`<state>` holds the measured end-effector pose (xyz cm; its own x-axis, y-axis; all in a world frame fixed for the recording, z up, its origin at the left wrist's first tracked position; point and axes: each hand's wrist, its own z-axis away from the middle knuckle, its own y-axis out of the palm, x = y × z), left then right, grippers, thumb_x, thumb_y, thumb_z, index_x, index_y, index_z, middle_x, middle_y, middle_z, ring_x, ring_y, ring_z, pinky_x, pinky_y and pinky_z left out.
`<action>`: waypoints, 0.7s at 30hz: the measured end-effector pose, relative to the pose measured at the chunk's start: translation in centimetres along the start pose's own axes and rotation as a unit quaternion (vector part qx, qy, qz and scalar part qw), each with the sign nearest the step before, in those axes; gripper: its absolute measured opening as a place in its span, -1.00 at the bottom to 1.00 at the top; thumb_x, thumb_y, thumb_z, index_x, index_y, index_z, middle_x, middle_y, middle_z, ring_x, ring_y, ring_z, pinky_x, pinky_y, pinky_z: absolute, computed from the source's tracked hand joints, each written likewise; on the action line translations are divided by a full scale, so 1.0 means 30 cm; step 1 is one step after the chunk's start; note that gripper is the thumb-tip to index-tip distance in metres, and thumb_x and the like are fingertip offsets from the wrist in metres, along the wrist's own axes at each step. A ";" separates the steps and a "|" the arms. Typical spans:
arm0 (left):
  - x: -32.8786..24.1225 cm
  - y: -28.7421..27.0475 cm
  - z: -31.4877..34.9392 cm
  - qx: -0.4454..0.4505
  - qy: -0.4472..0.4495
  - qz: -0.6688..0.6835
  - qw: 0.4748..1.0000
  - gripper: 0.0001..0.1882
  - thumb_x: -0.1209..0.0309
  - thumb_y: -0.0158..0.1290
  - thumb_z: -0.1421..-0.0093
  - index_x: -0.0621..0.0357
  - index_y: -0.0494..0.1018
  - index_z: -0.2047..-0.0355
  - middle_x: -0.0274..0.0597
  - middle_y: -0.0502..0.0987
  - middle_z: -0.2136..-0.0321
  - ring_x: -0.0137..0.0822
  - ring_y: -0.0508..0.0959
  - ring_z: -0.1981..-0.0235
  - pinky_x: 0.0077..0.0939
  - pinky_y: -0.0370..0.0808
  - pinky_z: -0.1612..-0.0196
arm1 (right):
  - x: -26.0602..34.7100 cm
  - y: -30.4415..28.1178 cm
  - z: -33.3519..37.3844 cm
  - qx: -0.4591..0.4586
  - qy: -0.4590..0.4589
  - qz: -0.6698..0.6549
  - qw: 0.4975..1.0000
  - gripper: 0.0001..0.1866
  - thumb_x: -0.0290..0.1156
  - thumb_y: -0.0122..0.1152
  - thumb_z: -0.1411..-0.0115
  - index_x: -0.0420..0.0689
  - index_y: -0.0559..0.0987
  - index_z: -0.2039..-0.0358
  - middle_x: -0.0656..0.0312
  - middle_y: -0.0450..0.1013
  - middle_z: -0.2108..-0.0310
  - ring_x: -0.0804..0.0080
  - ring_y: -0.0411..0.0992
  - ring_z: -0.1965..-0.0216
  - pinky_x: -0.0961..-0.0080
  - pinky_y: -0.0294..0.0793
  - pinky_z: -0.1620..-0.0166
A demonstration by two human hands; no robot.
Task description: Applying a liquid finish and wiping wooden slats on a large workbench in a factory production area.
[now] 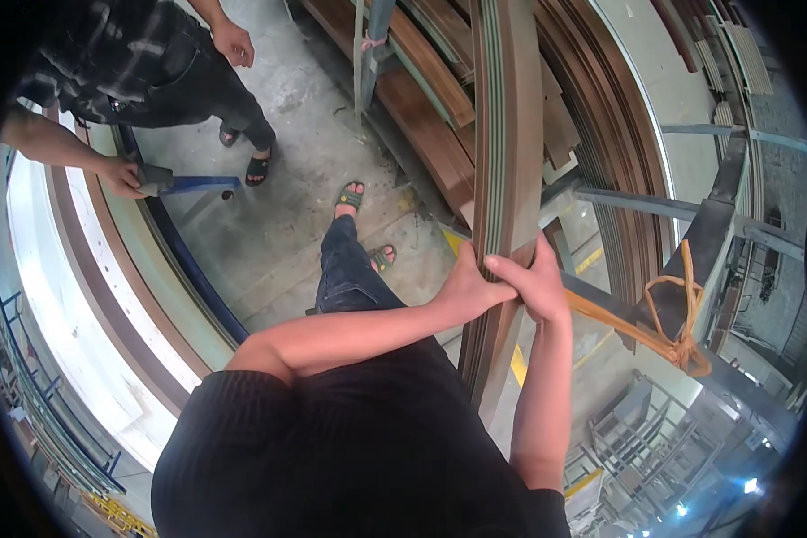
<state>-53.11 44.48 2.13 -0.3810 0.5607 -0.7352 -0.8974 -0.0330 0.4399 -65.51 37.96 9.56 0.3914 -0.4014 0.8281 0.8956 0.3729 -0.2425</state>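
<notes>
2 ppl (pixel 350 430) (pixel 125 54) w/ 2 hands (pixel 469 291) (pixel 538 285) (pixel 122 177) (pixel 232 43), 2 sandals (pixel 348 199) (pixel 257 169) ea.

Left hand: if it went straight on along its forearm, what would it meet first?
Most likely the long brown boards, which the left hand seems to be holding; the right hand is close beside, but depth is unclear.

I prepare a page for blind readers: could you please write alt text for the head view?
A person's left hand and right hand grip a stack of long brown strips with green stripes along one side. At upper left, a co-worker holds a grey and blue object; more brown boards lie beyond the stack.
</notes>
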 end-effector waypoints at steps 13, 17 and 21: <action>0.037 0.020 0.080 0.076 0.084 0.117 0.987 -0.02 0.19 0.55 -0.02 0.26 0.12 -0.23 -0.04 0.42 -0.17 -0.26 0.44 -0.24 -0.28 0.39 -0.30 | -0.023 -0.096 0.177 0.024 -0.020 -0.034 0.999 -0.37 -0.32 0.33 -0.15 -0.33 0.43 -0.20 0.11 0.53 -0.04 0.41 0.45 -0.07 0.38 0.40 -0.20; 0.073 0.027 0.085 0.093 0.090 0.136 0.982 -0.14 0.23 0.45 -0.17 0.25 0.12 -0.26 -0.06 0.41 -0.20 -0.29 0.45 -0.23 -0.31 0.39 -0.31 | -0.050 -0.104 0.195 0.017 -0.018 -0.037 0.999 -0.37 -0.32 0.31 -0.21 -0.32 0.41 -0.24 0.13 0.51 -0.07 0.40 0.42 -0.11 0.40 0.37 -0.22; 0.096 0.011 0.072 0.107 0.085 0.153 0.979 -0.19 0.23 0.35 -0.28 0.25 0.10 -0.32 -0.07 0.39 -0.22 -0.31 0.40 -0.27 -0.31 0.36 -0.33 | -0.067 -0.147 0.203 0.029 0.002 -0.074 0.997 -0.29 -0.21 0.23 -0.23 -0.34 0.37 -0.30 0.10 0.51 -0.09 0.37 0.47 -0.11 0.40 0.41 -0.19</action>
<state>-54.03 47.86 1.29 -0.6717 0.4058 -0.6198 -0.6759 0.0069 0.7370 -71.54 42.22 12.06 0.2572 -0.4586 0.8506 0.9297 0.3575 -0.0884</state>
